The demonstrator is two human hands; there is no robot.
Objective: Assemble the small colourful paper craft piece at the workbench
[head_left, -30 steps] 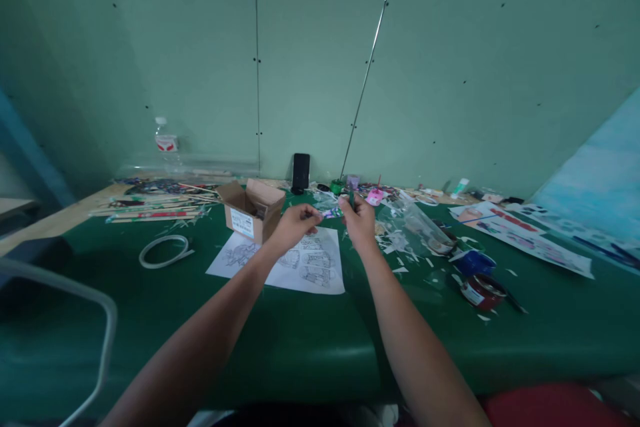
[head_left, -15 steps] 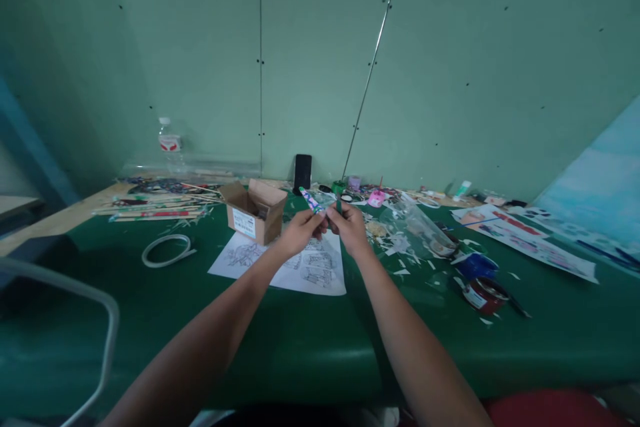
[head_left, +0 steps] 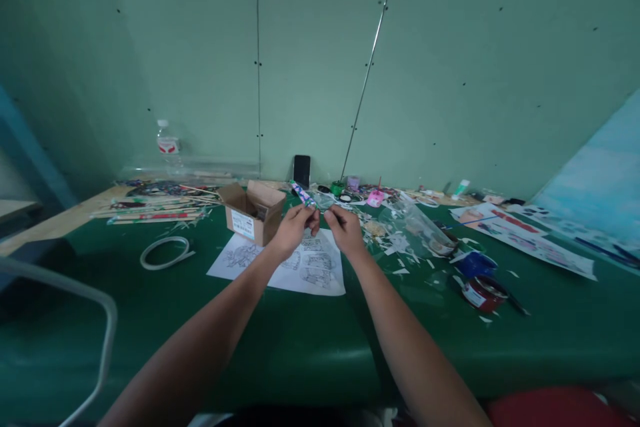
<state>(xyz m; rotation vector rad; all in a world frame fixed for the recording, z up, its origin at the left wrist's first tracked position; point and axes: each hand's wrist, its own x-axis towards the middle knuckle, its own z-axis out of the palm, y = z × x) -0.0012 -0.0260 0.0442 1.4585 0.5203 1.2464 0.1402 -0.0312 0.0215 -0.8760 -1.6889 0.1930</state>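
Note:
My left hand is closed round the lower end of a slim purple, white and green patterned piece, which sticks up and leans to the left. Its kind is too small to tell. Close beside it, my right hand has thumb and forefinger pinched together; whatever lies between them is too small to make out. Both hands hover over a white sheet with line drawings. An opened cardboard box stands just left of my left hand.
A phone leans against the wall. Thin sticks, a coiled tube and a bottle are on the left. To the right are paper scraps, a blue pot, a dark red jar and a painted sheet.
My hands were touching and have drawn a little apart. The patterned piece has shifted slightly left and up with my left hand.

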